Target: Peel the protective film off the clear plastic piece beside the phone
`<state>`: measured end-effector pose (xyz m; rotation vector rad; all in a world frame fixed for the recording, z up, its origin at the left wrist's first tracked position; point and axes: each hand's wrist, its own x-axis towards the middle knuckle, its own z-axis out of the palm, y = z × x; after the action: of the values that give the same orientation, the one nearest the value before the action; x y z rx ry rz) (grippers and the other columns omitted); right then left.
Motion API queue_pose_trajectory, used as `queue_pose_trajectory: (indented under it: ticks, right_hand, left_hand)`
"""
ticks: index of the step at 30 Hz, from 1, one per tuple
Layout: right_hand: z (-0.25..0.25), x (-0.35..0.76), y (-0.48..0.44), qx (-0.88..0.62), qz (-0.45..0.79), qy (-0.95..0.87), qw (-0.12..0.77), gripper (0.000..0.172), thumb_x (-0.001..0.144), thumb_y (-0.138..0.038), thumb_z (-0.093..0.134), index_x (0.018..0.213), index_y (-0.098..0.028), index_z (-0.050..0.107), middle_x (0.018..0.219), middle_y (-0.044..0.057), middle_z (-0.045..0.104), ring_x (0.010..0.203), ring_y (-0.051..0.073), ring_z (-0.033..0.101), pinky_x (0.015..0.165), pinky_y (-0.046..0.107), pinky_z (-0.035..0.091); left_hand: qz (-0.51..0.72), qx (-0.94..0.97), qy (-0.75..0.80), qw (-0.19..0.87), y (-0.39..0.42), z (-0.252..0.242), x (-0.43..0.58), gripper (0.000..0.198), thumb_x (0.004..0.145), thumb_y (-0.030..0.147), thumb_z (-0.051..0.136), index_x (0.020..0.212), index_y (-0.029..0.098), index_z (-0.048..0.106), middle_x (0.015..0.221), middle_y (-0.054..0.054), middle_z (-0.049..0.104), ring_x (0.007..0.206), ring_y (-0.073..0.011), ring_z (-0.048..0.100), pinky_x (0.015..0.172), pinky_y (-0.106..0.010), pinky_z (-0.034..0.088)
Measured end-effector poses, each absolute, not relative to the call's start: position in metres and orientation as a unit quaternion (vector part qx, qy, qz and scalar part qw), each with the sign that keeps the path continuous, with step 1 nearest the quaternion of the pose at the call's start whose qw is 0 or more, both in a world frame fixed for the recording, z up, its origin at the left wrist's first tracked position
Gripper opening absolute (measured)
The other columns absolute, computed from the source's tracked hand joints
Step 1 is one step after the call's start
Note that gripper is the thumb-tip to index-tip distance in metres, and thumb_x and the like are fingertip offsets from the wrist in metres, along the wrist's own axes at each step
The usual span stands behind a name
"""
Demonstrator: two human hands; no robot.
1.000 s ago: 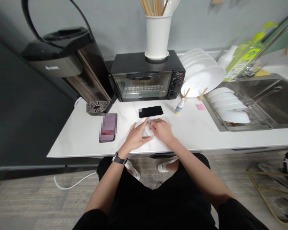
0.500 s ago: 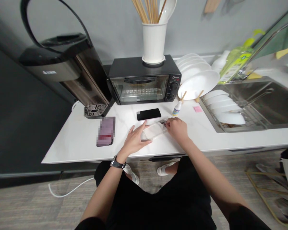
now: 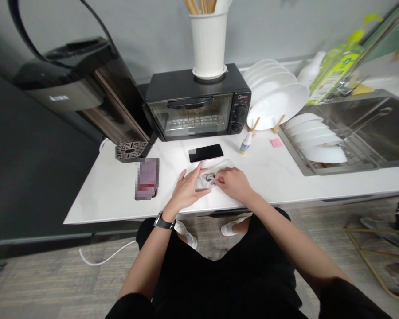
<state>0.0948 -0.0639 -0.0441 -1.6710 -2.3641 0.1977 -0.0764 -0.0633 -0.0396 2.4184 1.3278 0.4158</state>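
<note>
A clear phone case (image 3: 216,170) lies on the white counter (image 3: 113,190) in front of me. My left hand (image 3: 186,190), with a watch on its wrist, rests flat with fingers spread on the case's left end. My right hand (image 3: 234,184) is pinched at the case's middle, on something small I cannot make out. A black phone (image 3: 205,153) lies screen up just behind the case. A small white bottle (image 3: 245,143) stands to the right of the phone.
A dark wallet-like item (image 3: 146,178) lies left of my hands. Behind stand a black toaster oven (image 3: 196,108) with a white utensil holder (image 3: 208,42) on it, a water dispenser (image 3: 86,88), stacked white plates (image 3: 279,99), a pink note (image 3: 276,142) and a sink (image 3: 359,128).
My right hand has come back left from the case's right end to its middle. The left hand stays on the case's left end. The camera view shifted slightly.
</note>
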Motion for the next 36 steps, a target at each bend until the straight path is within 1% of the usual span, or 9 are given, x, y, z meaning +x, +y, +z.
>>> queue_pose_trajectory:
  ticks: [4, 6, 13, 17, 20, 26, 28, 32, 36]
  right_hand:
    - [-0.048, 0.121, -0.052, -0.628, 0.025, -0.767, 0.127, 0.025, 0.076, -0.025, 0.031, 0.071, -0.012, 0.051, 0.075, 0.011, 0.053, 0.078, 0.017, 0.043, 0.070, 0.029, 0.023]
    - [-0.048, 0.122, -0.044, -0.634, 0.017, -0.762, 0.130, 0.025, 0.076, -0.023, 0.030, 0.072, -0.010, 0.050, 0.077, 0.013, 0.053, 0.080, 0.018, 0.042, 0.071, 0.029, 0.022]
    - [-0.042, 0.069, -0.052, -0.549, 0.049, -0.824, 0.133, 0.019, 0.074, -0.029, 0.035, 0.073, -0.018, 0.051, 0.081, 0.002, 0.054, 0.081, 0.011, 0.043, 0.073, 0.022, 0.022]
    - [-0.040, 0.063, -0.069, -0.538, 0.060, -0.831, 0.130, 0.019, 0.072, -0.033, 0.039, 0.068, -0.020, 0.052, 0.074, 0.000, 0.055, 0.075, 0.011, 0.045, 0.071, 0.022, 0.024]
    - [-0.041, 0.084, -0.068, -0.571, 0.048, -0.810, 0.128, 0.019, 0.071, -0.032, 0.040, 0.064, -0.019, 0.053, 0.066, 0.001, 0.055, 0.071, 0.013, 0.045, 0.069, 0.025, 0.025]
    - [-0.042, 0.115, -0.046, -0.640, -0.004, -0.757, 0.129, 0.024, 0.076, -0.021, 0.029, 0.072, -0.011, 0.051, 0.075, 0.012, 0.053, 0.079, 0.020, 0.042, 0.070, 0.032, 0.022]
    - [-0.042, 0.105, -0.043, -0.626, 0.001, -0.770, 0.123, 0.024, 0.076, -0.022, 0.029, 0.075, -0.012, 0.050, 0.078, 0.010, 0.053, 0.081, 0.018, 0.042, 0.071, 0.030, 0.022]
    - [-0.045, 0.070, -0.054, -0.562, 0.035, -0.818, 0.120, 0.019, 0.075, -0.030, 0.034, 0.073, -0.019, 0.050, 0.078, 0.001, 0.053, 0.079, 0.012, 0.042, 0.073, 0.024, 0.023]
    - [-0.043, 0.060, -0.068, -0.537, 0.044, -0.830, 0.145, 0.019, 0.072, -0.035, 0.038, 0.065, -0.022, 0.049, 0.070, -0.004, 0.053, 0.074, 0.010, 0.044, 0.070, 0.021, 0.024]
  left_hand:
    - [0.137, 0.852, 0.476, 0.172, -0.063, -0.037, -0.075, 0.069, 0.068, 0.034, 0.043, 0.118, 0.023, -0.003, 0.119, 0.001, 0.030, 0.110, -0.0145, 0.024, 0.094, -0.036, 0.004]
    - [0.133, 0.852, 0.478, 0.168, -0.063, -0.037, -0.075, 0.068, 0.069, 0.034, 0.043, 0.119, 0.023, -0.003, 0.120, 0.000, 0.030, 0.110, -0.0148, 0.023, 0.094, -0.036, 0.004]
    - [0.155, 0.846, 0.482, 0.169, -0.063, -0.042, -0.076, 0.075, 0.067, 0.037, 0.044, 0.118, 0.022, -0.008, 0.120, 0.000, 0.030, 0.109, -0.0148, 0.027, 0.094, -0.036, 0.005]
    - [0.155, 0.846, 0.476, 0.182, -0.065, -0.038, -0.074, 0.073, 0.067, 0.035, 0.045, 0.117, 0.029, -0.008, 0.117, 0.004, 0.034, 0.108, -0.0142, 0.027, 0.094, -0.037, 0.006]
    - [0.149, 0.846, 0.478, 0.183, -0.066, -0.035, -0.074, 0.074, 0.066, 0.034, 0.046, 0.117, 0.031, -0.008, 0.117, 0.005, 0.033, 0.109, -0.0149, 0.027, 0.094, -0.037, 0.007]
    - [0.151, 0.846, 0.481, 0.173, -0.065, -0.034, -0.076, 0.076, 0.067, 0.033, 0.043, 0.116, 0.025, -0.015, 0.119, 0.003, 0.032, 0.109, -0.0132, 0.026, 0.094, -0.036, 0.006]
    - [0.154, 0.846, 0.478, 0.178, -0.064, -0.035, -0.078, 0.076, 0.067, 0.033, 0.043, 0.117, 0.024, -0.014, 0.119, 0.002, 0.031, 0.109, -0.0130, 0.025, 0.094, -0.035, 0.006]
    - [0.177, 0.842, 0.474, 0.188, -0.063, -0.038, -0.081, 0.074, 0.066, 0.034, 0.044, 0.118, 0.025, -0.008, 0.118, 0.001, 0.033, 0.109, -0.0130, 0.027, 0.094, -0.034, 0.007]
    - [0.173, 0.847, 0.468, 0.182, -0.065, -0.036, -0.080, 0.073, 0.066, 0.034, 0.044, 0.118, 0.026, -0.006, 0.116, 0.002, 0.035, 0.108, -0.0128, 0.028, 0.095, -0.033, 0.008]
